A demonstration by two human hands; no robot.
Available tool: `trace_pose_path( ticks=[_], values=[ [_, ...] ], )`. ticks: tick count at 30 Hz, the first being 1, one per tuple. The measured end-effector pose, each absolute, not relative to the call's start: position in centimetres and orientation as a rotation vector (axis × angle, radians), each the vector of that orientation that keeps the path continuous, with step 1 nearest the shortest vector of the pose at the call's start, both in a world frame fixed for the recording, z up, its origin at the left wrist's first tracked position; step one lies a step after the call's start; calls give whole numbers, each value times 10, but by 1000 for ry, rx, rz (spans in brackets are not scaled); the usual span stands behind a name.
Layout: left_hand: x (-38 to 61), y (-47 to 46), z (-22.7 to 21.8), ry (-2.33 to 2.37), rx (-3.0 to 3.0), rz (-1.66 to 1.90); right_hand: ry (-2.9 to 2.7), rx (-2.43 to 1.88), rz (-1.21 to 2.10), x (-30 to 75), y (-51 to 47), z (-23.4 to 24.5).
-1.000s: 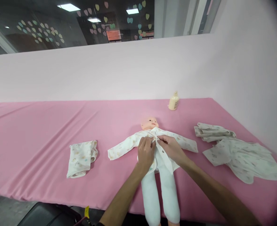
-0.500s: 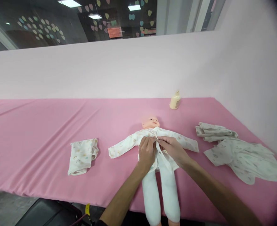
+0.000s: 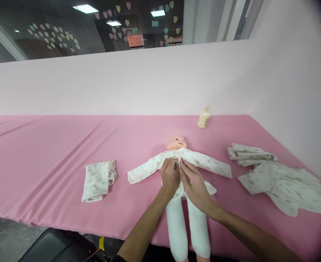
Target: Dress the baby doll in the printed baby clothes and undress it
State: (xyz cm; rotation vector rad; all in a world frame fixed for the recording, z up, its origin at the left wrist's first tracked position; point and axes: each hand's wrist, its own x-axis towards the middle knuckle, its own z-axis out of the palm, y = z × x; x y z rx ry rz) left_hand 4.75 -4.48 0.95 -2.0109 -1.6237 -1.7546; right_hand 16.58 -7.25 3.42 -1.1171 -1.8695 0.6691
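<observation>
A baby doll (image 3: 176,143) lies on its back on the pink-covered table, its feet end toward me. It wears a white printed baby shirt (image 3: 206,162) with long sleeves spread to both sides, and plain white pants (image 3: 177,229). At the shirt's front edge over the chest, my left hand (image 3: 170,176) is closed, pinching the cloth. My right hand (image 3: 193,183) meets it there, fingertips pressed together on the same front edge. Whatever fastening lies between the fingertips is hidden. The shirt's lower right flap sticks out beside my right wrist.
A folded printed cloth (image 3: 99,182) lies to the left. Loose white printed baby clothes (image 3: 283,182) are heaped at the right. A pale yellow pump bottle (image 3: 204,118) stands near the back wall. A black chair (image 3: 58,245) is below the table's front edge.
My right hand has turned and drawn in over the doll's belly, its fingers now upright against my left. The shirt's right flap has shifted outward. The view has tilted slightly.
</observation>
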Motion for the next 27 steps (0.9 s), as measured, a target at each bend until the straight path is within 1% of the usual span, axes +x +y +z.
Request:
trace_pose_path(
  ticks=[6, 10, 15, 23, 27],
  values=[
    [46, -46, 12, -1825, -1986, -1830, -1876, -1112, 621, 159, -79, 24],
    [46, -46, 14, -1889, -1994, -1847, -1804, -1100, 738, 157, -77, 22],
    [46, -46, 21, -2137, -2044, -1916, -1731, -1113, 836, 156, -75, 24],
    [29, -47, 36, -2283, -2379, -2300, -1751, -1134, 824, 160, -69, 22],
    [24, -45, 39, -2309, -2422, -2331, -1789, -1144, 749, 161, -67, 20]
  ],
)
